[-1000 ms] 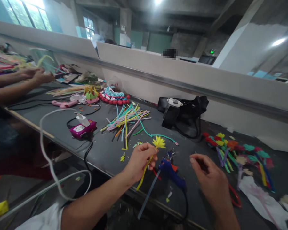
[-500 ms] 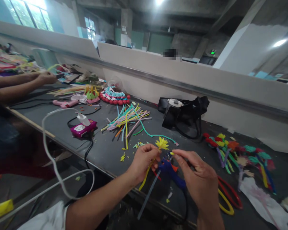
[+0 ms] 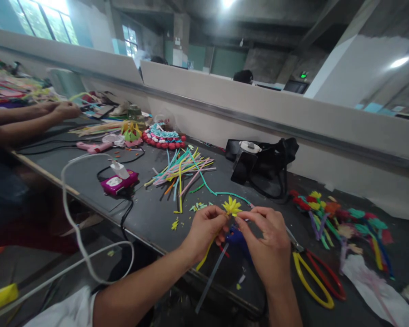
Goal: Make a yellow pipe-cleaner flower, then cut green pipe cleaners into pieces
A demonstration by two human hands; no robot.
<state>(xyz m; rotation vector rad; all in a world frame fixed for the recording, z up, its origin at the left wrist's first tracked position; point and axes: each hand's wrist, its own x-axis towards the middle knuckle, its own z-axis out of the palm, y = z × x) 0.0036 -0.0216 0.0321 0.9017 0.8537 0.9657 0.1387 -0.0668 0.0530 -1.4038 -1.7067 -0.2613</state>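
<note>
A yellow flower with pointed petals is pinched by its stem in my left hand; the yellow stem hangs below the fingers. My right hand is closed at the thumb and fingertips on a small yellow petal, which meets the lower right of the flower. Beneath both hands lies a blue glue gun, partly hidden, with a clear glue stick sticking out over the table edge. Scissors with one yellow and one red handle lie right of my right hand.
Cut coloured stems lie in a pile ahead, near yellow scraps. A purple power strip with a white cable stands left. Behind are a black bag and, rightward, finished flowers. Another person's hands work at far left.
My right hand has moved left, bringing the small yellow petal up to the flower. The scissors beside it now show more fully. My left hand stays nearly still.
</note>
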